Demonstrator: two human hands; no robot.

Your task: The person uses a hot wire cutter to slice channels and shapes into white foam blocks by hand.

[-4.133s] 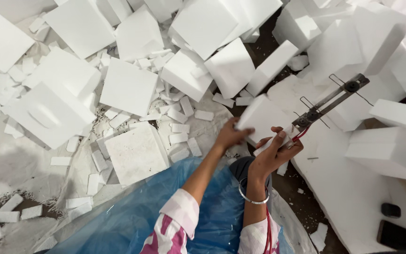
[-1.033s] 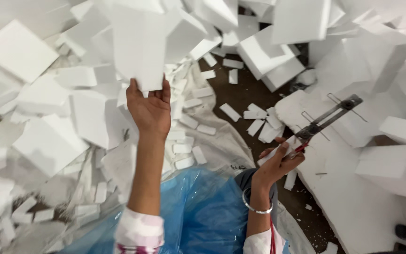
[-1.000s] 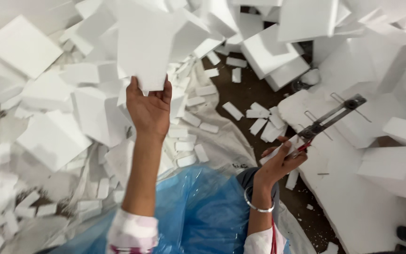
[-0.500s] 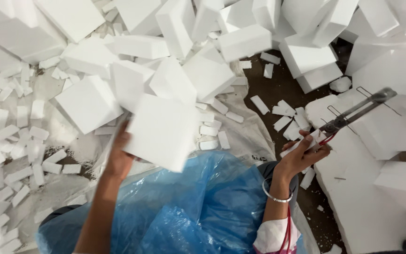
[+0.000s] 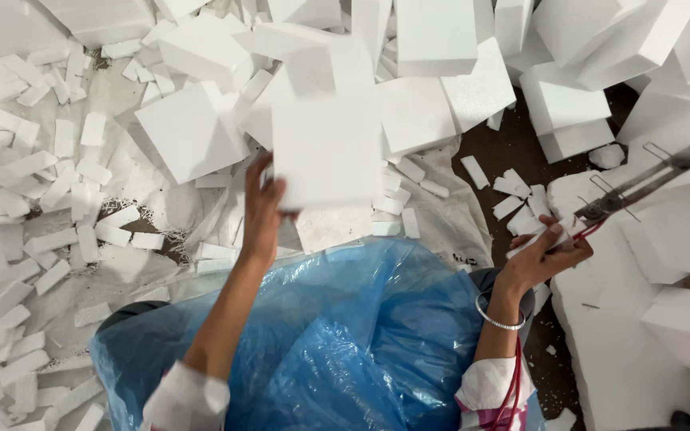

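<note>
The left hand (image 5: 263, 209) grips a square white foam block (image 5: 327, 152) by its lower left edge, thumb on the near face and fingers behind it, and holds it up just above the blue plastic sheet (image 5: 337, 335) that covers the person's lap. The block is flat-faced and plain, with no label or print showing.

The right hand (image 5: 543, 254) is closed around the handle end of a metal wire cutter (image 5: 640, 185), a long thin frame that slants up and to the right of the blue sheet, away from the hand. A red cord (image 5: 513, 383) runs down along the right forearm, and a silver bangle (image 5: 498, 318) sits on that wrist. The hand also seems to pinch a small foam strip against the handle, though the hold is hard to make out.

Beyond the blue sheet lies a heap of larger foam blocks (image 5: 441, 48), all white and unmarked, tipped at many angles. To the left of the sheet, small foam offcuts (image 5: 49, 199) lie scattered thick over a pale ground cloth (image 5: 145, 183). To the right of the sheet, a broad foam slab (image 5: 624, 335) lies under the cutter, with a patch of dark floor (image 5: 513, 144) showing between it and the heap.
</note>
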